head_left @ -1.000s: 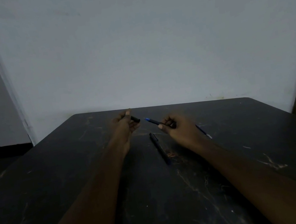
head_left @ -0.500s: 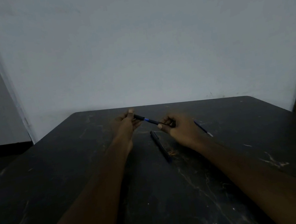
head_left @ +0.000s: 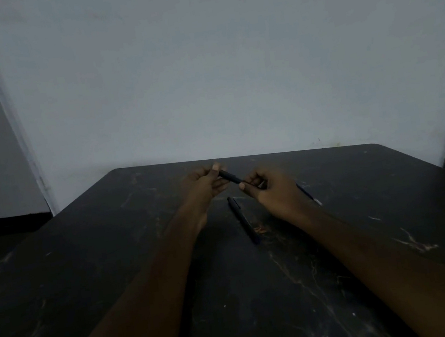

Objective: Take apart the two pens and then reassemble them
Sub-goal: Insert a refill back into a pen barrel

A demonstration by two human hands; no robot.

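Centre frame, above dark table (head_left: 369, 233): left hand (head_left: 203, 184) pinches black cap (head_left: 228, 177), right hand (head_left: 273, 189) pinches pen body (head_left: 307, 194) — fingers of both closed narrow on their parts. Cap and body meet between two thumbs; whether fully seated, cannot tell. Pen tail pokes out lower right behind right hand. Second pen (head_left: 243, 220) lies on table just below hands, untouched. Parts judged light, stiff, slick — grip near joint, push straight along axis.
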